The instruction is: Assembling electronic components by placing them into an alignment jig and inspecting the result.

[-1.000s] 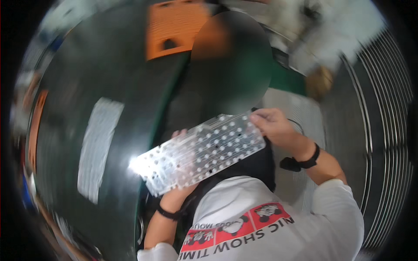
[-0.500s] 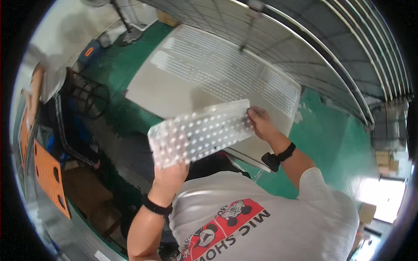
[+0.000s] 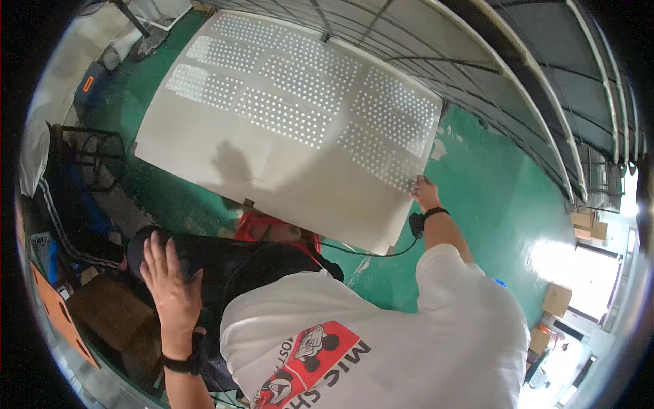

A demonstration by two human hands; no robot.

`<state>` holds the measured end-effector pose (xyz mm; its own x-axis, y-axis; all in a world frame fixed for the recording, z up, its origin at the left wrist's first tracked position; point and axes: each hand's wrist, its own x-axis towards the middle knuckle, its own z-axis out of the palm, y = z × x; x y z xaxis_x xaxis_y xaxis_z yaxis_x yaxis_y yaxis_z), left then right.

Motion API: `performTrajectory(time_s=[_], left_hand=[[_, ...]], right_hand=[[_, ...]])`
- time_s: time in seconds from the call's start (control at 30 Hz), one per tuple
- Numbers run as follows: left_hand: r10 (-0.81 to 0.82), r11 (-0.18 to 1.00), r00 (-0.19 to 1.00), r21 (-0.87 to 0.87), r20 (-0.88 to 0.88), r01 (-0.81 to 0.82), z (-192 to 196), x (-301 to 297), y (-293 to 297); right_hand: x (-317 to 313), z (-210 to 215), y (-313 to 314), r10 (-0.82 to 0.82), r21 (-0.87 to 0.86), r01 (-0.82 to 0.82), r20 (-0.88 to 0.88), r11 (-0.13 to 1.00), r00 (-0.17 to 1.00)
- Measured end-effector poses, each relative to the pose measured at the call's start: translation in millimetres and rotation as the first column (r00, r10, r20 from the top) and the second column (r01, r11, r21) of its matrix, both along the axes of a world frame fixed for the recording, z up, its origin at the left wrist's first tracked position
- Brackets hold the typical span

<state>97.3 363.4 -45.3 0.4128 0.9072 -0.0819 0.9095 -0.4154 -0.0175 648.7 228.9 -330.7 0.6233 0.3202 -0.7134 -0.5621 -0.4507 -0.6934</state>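
A thin see-through sheet with rows of whitish dots lies on the near right part of a large pale board. My right hand is at its right end, by the board's right edge, with fingers and thumb closed on the corner. Several similar dotted sheets lie side by side in rows over the far half of the board. My left hand is raised away from the board, fingers spread, holding nothing. Its shadow falls on the bare front part of the board.
A wire rack runs along the far right side. Something red sits under the board's front edge. At the left are a dark metal stool frame, a cardboard box and an orange panel. The floor is green.
The dotted sheet, held up between both hands before, now lies on the board. My left hand has let go and moved left; my right hand has stayed at the sheet's right end.
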Motion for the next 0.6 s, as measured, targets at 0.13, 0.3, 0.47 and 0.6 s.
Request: performTrajectory(time_s=[0.13,0.3,0.47,0.6], left_hand=[[0.067,0.998,0.996,-0.019,-0.052,-0.068,-5,-32,-23],[0.091,0.994,0.995,-0.048,-0.041,-0.093,-7,-42,-37],[0.093,0.995,0.994,0.016,0.062,-0.094,-3,-69,-54],[0.264,0.964,0.950,-0.031,0.168,-0.263,10,-82,-71]], right_hand=[[8,-16,12,0.065,-0.142,-0.053,0.083,0.988,0.994],[51,-39,8,0.304,-0.444,-0.182,0.220,0.877,0.927],[42,-26,38,0.774,-0.772,-0.168,0.545,0.613,0.321],[-79,44,166,0.483,-0.193,-0.454,0.516,0.870,0.708]])
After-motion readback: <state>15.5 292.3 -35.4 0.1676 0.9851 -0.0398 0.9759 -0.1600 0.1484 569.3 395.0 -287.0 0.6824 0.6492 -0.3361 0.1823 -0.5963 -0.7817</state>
